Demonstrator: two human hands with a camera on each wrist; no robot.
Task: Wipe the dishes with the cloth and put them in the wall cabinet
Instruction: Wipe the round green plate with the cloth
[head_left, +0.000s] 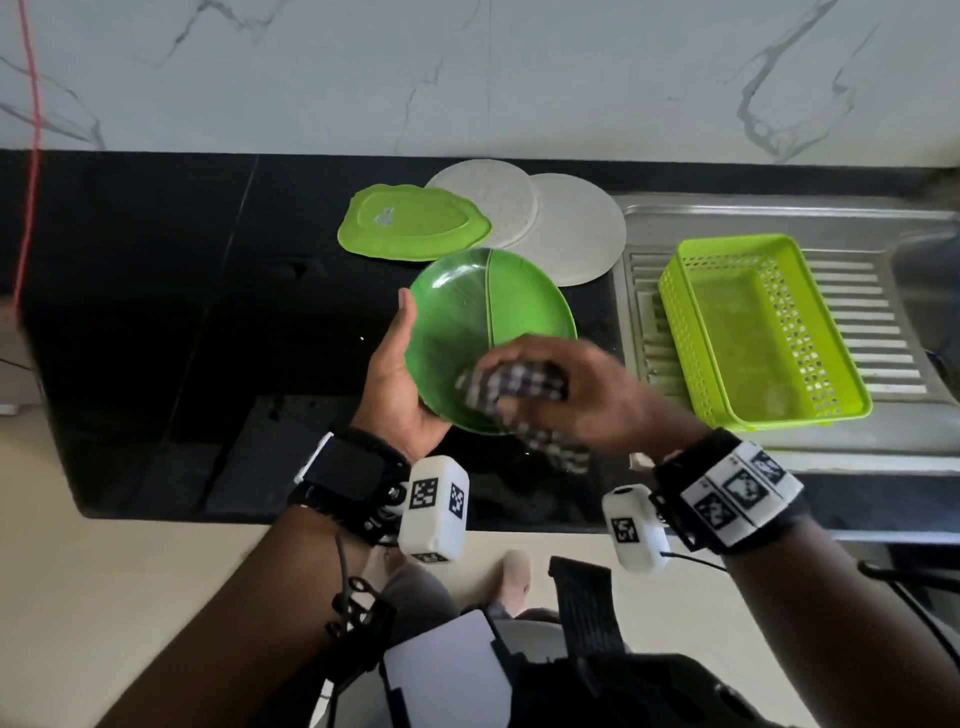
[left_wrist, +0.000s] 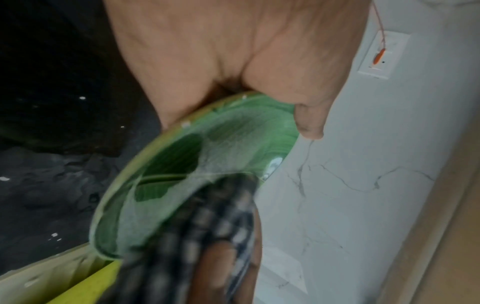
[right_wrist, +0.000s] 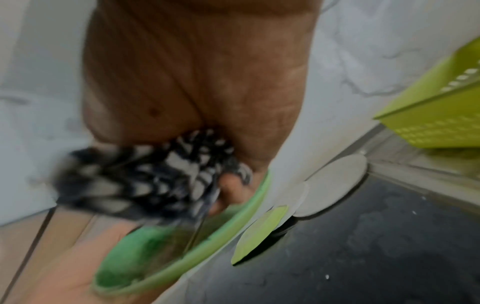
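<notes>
Left of the hands, toward nine o'clock, the black bench (head_left: 156, 312) lies bare and passable. At twelve o'clock a lime oval plate (head_left: 413, 223) and two overlapping white plates (head_left: 576, 234) block the way. At three o'clock stands a lime basket (head_left: 758, 332) on the drainboard (head_left: 883, 291).

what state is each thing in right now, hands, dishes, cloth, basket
left hand: grips round green plate's edge
round green plate: held tilted above counter
right hand: presses checked cloth on plate
checked cloth: bunched, blurred
leaf-shaped green plate: flat on counter
two white plates: flat, overlapping
green basket: empty
</notes>
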